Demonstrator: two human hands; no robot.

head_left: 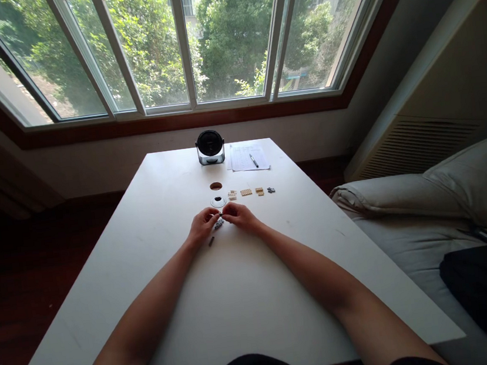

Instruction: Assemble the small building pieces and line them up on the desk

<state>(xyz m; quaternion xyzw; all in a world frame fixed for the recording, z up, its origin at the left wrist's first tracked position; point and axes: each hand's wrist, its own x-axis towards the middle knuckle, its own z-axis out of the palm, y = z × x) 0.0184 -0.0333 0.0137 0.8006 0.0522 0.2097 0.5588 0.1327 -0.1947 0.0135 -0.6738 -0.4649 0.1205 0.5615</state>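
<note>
My left hand and my right hand meet over the middle of the white table. Fingers of both are closed in a pinch around a small dark piece, too small to name and mostly covered by the fingertips. Just below them lies a cluster of small grey pieces. A short dark bar rests nearer to me, by the left wrist. To the right and farther off, several groups of small tan pieces sit in a row, ending in small dark grey pieces.
A round hole is cut through the tabletop, with a pale ring lying in front of it. Farther back stand a small black fan and papers with a pen on top. A sofa flanks the right side.
</note>
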